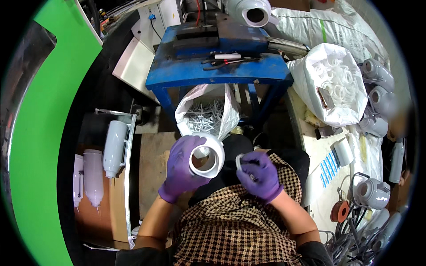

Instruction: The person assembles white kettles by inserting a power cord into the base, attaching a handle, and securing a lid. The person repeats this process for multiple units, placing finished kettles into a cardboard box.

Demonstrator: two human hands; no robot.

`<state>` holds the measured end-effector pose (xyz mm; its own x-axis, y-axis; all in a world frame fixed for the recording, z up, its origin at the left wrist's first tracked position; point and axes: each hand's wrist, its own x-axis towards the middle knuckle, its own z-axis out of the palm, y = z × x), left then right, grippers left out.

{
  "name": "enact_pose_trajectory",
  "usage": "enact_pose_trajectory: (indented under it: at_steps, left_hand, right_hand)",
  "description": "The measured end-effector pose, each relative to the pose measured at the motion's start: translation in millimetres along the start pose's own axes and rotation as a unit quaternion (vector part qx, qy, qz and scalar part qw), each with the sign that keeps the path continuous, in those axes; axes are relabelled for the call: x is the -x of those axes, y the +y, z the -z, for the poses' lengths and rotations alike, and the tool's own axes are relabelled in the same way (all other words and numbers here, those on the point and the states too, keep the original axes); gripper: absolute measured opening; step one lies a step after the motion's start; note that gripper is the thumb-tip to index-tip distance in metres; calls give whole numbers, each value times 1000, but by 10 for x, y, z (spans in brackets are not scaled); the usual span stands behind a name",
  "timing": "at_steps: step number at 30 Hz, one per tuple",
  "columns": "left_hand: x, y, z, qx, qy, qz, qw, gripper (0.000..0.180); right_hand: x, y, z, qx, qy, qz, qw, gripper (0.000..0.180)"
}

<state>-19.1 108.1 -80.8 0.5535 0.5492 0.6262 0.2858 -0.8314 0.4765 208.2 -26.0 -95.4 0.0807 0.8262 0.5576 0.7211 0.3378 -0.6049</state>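
Observation:
My left hand, in a purple glove, grips a white plastic jug body with its round opening turned up toward me. My right hand, also gloved in purple, pinches a thin white plastic ring just to the right of that opening. Both hands are held over my lap, above a checked brown apron. An open white bag of small white plastic pieces sits just beyond the jug, under a blue metal press table.
A white sack of white rings stands at the right. Several grey-white jug bodies lie along the right bench, with a tape roll and cables. At the left, finished white jugs lie in a tray. A green panel curves along the left.

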Motion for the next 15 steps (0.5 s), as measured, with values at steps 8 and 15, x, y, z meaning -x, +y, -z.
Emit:
enact_pose_trajectory:
  at_steps: [8,15]
  left_hand:
    - [-60,21,-105,59,-1,-22,998,102]
    - [-153,161,-152,66,-49,-64,994,94]
  right_hand:
    - [-553,-363,-4,-264,-69,21,962,22]
    - [-555,-469,-140,-7,-147,-49,988,20]
